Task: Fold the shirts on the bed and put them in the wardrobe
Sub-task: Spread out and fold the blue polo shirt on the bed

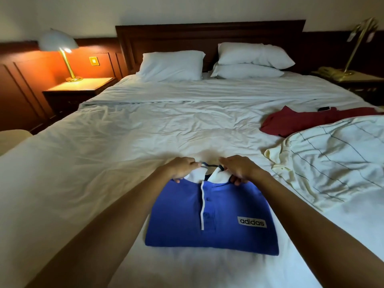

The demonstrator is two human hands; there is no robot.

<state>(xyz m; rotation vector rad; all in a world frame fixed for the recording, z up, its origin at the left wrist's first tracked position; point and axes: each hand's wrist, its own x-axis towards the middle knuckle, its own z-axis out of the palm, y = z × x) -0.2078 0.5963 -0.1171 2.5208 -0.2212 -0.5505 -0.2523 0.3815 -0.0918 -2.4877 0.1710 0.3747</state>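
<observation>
My left grip [182, 169] and right grip [239, 170], fingers curled, pinch the collar end of the folded blue Adidas polo shirt [218, 227] lying on the bed [104, 142] beneath them; a striped shirt [332, 161] lies to their right.

bare sheet [116, 142] left, striped shirt [332, 161] right

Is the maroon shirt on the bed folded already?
No, the maroon shirt lies crumpled and unfolded on the bed, just beyond the equally rumpled striped cream shirt.
</observation>
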